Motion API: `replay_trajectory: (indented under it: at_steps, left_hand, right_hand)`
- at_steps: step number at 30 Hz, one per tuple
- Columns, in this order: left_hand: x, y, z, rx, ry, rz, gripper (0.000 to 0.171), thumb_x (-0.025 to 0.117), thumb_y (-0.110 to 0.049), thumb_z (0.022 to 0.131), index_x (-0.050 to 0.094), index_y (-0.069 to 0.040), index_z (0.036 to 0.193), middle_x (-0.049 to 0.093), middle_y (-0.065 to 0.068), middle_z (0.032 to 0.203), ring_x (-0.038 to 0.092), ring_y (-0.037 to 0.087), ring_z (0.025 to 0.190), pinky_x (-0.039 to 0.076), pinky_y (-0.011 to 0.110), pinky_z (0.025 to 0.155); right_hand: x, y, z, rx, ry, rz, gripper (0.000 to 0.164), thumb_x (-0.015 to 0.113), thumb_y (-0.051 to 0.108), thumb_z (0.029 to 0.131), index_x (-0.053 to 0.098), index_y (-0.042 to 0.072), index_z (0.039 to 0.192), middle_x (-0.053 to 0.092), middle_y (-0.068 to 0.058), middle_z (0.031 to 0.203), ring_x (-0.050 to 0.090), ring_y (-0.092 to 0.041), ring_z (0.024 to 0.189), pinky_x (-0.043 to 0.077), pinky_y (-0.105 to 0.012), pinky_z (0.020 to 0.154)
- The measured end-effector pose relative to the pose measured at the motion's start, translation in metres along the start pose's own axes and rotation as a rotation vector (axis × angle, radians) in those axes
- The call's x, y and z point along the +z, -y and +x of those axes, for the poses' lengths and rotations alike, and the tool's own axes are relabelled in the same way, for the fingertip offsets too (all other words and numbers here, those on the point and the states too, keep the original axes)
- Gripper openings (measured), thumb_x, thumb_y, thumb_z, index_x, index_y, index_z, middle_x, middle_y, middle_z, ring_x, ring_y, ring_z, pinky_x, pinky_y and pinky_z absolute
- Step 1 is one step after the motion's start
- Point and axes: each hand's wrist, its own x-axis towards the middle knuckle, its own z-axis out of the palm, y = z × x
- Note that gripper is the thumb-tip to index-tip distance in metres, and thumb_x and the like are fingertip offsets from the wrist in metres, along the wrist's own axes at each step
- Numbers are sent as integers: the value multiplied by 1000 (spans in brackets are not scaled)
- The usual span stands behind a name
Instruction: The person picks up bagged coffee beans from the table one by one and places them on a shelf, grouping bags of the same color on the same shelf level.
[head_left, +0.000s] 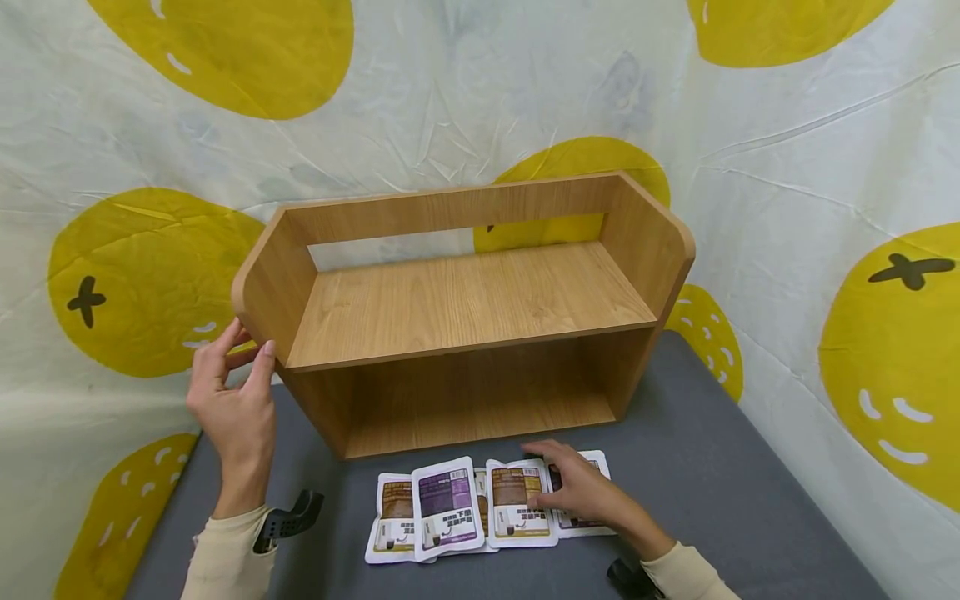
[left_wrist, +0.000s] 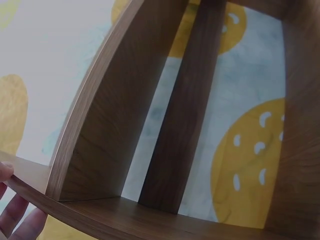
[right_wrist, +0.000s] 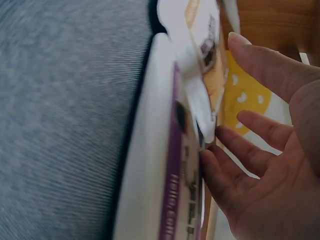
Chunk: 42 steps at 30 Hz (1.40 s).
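Over coffee pouches (head_left: pixel 504 523) overlapping in a row on the gray tabletop (head_left: pixel 712 475), apparently all yet to be lifted, holds the right hand (head_left: pixel 581 490) loosely spread; with the left hand (head_left: pixel 236 410), pinches the two-tier wooden shelf (head_left: pixel 465 308) just behind.

Person, both forearms visible from the head view. Left sleeve (head_left: pixel 231 557): long, pale cream-beige, plain cloth; cuff ends near the wrist, edge slightly uneven, soft creases. Right sleeve (head_left: pixel 688 573): same pale colour, cut off by the lower picture edge. Left wrist unit (head_left: pixel 288 523): black, band-like base at the cuff, curved body ending in a rounded tip; small details along the base, too fine to resolve. Right wrist unit (head_left: pixel 632 580): also black, rounded at one end; remaining detail indistinct. Left hand (head_left: pixel 236 408) and right hand (head_left: pixel 576 487): bare beyond the cuffs.
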Motion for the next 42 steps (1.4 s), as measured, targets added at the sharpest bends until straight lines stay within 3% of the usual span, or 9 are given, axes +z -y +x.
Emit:
replay_trajectory:
  at_steps: [5, 8, 14, 20, 25, 28, 32, 35, 42]
  left_hand:
    - [-2, 1, -1, 58, 11, 16, 44, 79, -12, 89, 71, -26, 130, 68, 6, 113, 67, 5, 90, 53, 10, 67]
    - [-2, 0, -2, 53, 6, 17, 44, 79, -12, 89, 71, -26, 130, 68, 6, 113, 66, 5, 90, 53, 10, 68]
    - [0, -3, -4, 25, -13, 9, 43, 79, -11, 88, 72, -25, 129, 68, 6, 112, 67, 7, 90, 53, 9, 68]
    - [-1, 1, -4, 73, 8, 15, 44, 78, -14, 90, 70, -27, 131, 68, 3, 113, 67, 7, 92, 54, 10, 69]
    - [-1, 2, -4, 69, 5, 18, 44, 78, -14, 90, 70, -27, 131, 67, 1, 113, 67, 7, 92, 53, 10, 69]
    - [0, 1, -4, 46, -7, 19, 44, 79, -12, 89, 71, -26, 130, 67, -1, 112, 67, 7, 91, 53, 10, 68]
    - [0, 0, -4, 47, -7, 20, 44, 79, -13, 90, 71, -27, 130, 67, -2, 112, 67, 7, 91, 53, 10, 67]
    - [0, 1, -4, 67, 5, 25, 44, 78, -14, 90, 70, -28, 131, 67, -3, 112, 67, 7, 91, 53, 11, 67]
    - [1, -2, -3, 21, -19, 21, 43, 79, -10, 89, 72, -26, 129, 68, 1, 112, 66, 6, 90, 52, 10, 67]
  right_hand:
    - [5, -1, 2, 39, 11, -41, 81, 89, 35, 77, 55, 3, 142, 57, -15, 141, 51, -38, 131, 44, -61, 103]
    - [6, 0, 3, 46, 25, -49, 81, 90, 35, 76, 55, 3, 143, 58, -14, 139, 51, -36, 129, 44, -60, 103]
    - [8, -3, 4, -36, 42, -62, 79, 90, 32, 77, 56, 6, 144, 58, -8, 131, 51, -28, 122, 47, -54, 98]
    - [7, -6, 5, -49, 73, 73, 78, 87, 27, 80, 53, 22, 150, 53, -1, 124, 53, -19, 104, 50, -33, 82]
    - [6, -10, 5, -39, 89, 183, 67, 83, 22, 85, 57, 24, 147, 51, -1, 123, 51, -17, 94, 50, -25, 70]
    - [6, -11, 3, -45, 82, 188, 60, 81, 23, 87, 60, 25, 144, 57, -1, 117, 52, -19, 94, 48, -26, 73]
    - [6, -11, 2, -45, 67, 211, 53, 79, 25, 89, 64, 26, 140, 69, 0, 121, 59, -32, 117, 49, -39, 98]
    - [6, -12, 1, -49, 64, 248, 47, 77, 25, 91, 67, 23, 137, 69, 3, 130, 55, -31, 131, 41, -45, 111]
    - [5, -15, -1, -42, 90, 365, 43, 75, 17, 93, 67, 11, 135, 68, -11, 129, 63, -17, 103, 52, -26, 81]
